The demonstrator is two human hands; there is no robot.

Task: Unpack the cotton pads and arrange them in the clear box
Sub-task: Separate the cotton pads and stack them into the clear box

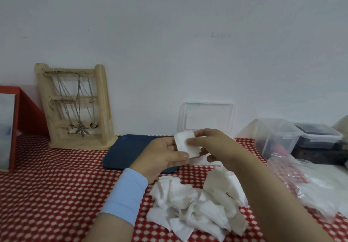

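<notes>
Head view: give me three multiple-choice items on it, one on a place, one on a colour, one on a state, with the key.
1. Where does the pile of loose cotton pads lie?
A. on a wall shelf
B. on the red-and-white tablecloth
C. on the floor

2. What colour is the tray?
A. dark blue
B. yellow
C. green

3. What is the left hand doing?
A. lying flat on the table
B. pinching one cotton pad together with the right hand
C. lifting a necklace

Key:
1 B, the pile rests directly on the patterned cloth.
2 A, the tray beside the wooden stand is navy.
3 B, fingers of both hands meet on the same white pad.
</notes>
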